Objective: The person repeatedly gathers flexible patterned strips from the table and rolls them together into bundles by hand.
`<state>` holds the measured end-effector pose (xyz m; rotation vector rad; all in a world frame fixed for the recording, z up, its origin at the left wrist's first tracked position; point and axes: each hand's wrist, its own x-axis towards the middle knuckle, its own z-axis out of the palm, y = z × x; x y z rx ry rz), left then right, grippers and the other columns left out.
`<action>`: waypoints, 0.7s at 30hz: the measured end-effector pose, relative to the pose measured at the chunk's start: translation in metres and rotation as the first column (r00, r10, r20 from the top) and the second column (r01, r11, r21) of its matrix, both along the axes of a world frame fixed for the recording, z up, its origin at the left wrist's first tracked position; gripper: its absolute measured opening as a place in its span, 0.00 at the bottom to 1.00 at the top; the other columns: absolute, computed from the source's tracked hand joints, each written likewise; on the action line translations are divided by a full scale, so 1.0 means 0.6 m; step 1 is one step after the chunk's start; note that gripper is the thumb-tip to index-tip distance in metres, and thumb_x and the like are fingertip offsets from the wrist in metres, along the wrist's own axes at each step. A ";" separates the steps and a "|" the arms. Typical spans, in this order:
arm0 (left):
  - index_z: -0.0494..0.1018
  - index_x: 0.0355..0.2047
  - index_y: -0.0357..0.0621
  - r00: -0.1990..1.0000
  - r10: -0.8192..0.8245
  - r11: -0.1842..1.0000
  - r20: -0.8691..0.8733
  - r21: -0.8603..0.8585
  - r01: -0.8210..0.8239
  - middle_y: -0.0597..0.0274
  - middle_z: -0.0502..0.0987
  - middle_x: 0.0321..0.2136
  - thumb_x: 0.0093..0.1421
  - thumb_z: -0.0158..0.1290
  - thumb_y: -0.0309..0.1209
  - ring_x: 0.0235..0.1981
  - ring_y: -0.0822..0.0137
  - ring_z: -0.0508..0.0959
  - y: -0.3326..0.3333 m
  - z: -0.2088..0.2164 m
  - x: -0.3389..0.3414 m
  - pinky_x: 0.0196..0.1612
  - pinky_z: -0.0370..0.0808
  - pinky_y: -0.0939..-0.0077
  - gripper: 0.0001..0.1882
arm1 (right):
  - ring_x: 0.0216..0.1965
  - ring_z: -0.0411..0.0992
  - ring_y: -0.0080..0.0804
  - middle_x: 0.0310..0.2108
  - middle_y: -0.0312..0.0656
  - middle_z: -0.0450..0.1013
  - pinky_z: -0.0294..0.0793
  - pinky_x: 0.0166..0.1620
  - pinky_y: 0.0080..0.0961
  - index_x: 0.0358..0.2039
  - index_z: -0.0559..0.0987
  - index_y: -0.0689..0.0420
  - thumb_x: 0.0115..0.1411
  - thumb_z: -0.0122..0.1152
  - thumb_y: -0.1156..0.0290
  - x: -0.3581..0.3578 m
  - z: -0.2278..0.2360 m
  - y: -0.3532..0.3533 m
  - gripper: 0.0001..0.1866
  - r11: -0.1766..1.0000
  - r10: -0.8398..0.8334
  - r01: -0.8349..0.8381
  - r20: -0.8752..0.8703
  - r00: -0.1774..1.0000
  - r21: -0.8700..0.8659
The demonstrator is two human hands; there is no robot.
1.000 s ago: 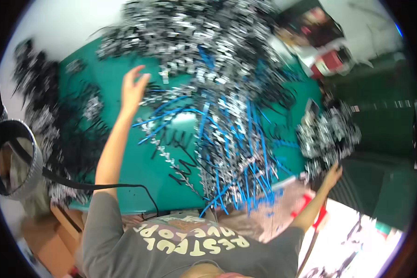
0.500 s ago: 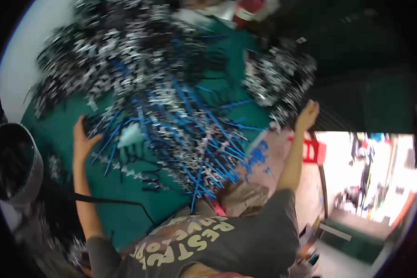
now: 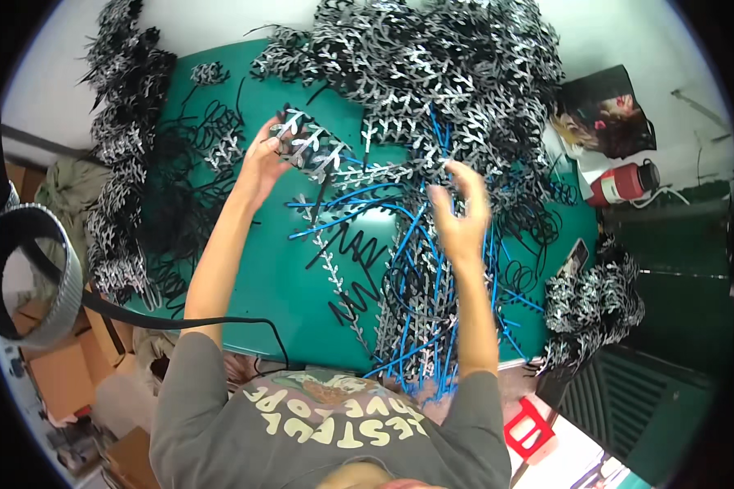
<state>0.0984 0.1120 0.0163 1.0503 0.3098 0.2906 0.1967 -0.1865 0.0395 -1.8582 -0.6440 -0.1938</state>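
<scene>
Leaf trim (image 3: 314,145), silver sprigs on black, hangs curled from your left hand (image 3: 261,163) in the head view, a little left of and above the frame's centre, over the green bench (image 3: 277,285). Your left fingers pinch it at its left end, and it slants down to the right. You cannot tell whether it joins the strands beneath it. Your right hand (image 3: 461,216), just right of centre, is released: its fingers are spread, the thumb apart, and slightly blurred. It is over a tangle of trim and blue strips (image 3: 334,224); whether it touches any of them, you cannot tell.

A large heap of similar trim (image 3: 453,61) fills the upper centre of the frame. More strands hang in a thick bunch (image 3: 122,163) at the upper left, and another bundle (image 3: 591,301) lies at the right. A red bottle (image 3: 620,186) sits at the upper right, just below a dark printed bag (image 3: 599,106). Cardboard boxes (image 3: 65,379) stand at the lower left.
</scene>
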 end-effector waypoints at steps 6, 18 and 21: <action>0.46 0.61 0.45 0.996 -0.093 0.994 0.004 0.061 0.092 0.59 0.64 0.52 0.53 0.51 0.48 0.52 0.64 0.66 -0.069 0.031 -0.020 0.52 0.65 0.63 0.41 | 0.45 0.67 0.34 0.51 0.46 0.63 0.70 0.43 0.27 0.54 0.63 0.59 0.41 0.70 0.66 -0.076 -0.010 0.179 0.39 0.895 0.388 -0.268 -0.327 0.862 0.357; 0.60 0.54 0.48 0.983 -0.008 0.938 -0.184 -0.342 -0.056 0.52 0.70 0.47 0.55 0.51 0.43 0.39 0.65 0.76 -0.082 -0.045 -0.096 0.35 0.78 0.74 0.28 | 0.49 0.65 0.45 0.43 0.44 0.70 0.57 0.54 0.46 0.43 0.72 0.57 0.41 0.66 0.65 -0.060 -0.021 0.103 0.26 0.972 0.213 -0.172 0.293 0.932 -0.162; 0.56 0.57 0.49 0.997 -0.075 0.904 -0.011 -0.424 0.063 0.44 0.69 0.46 0.53 0.53 0.49 0.39 0.63 0.77 -0.087 -0.044 -0.106 0.25 0.77 0.86 0.35 | 0.47 0.65 0.43 0.45 0.44 0.67 0.59 0.51 0.43 0.51 0.66 0.54 0.41 0.67 0.62 0.068 -0.050 0.050 0.35 0.858 0.039 0.143 0.341 0.939 -0.493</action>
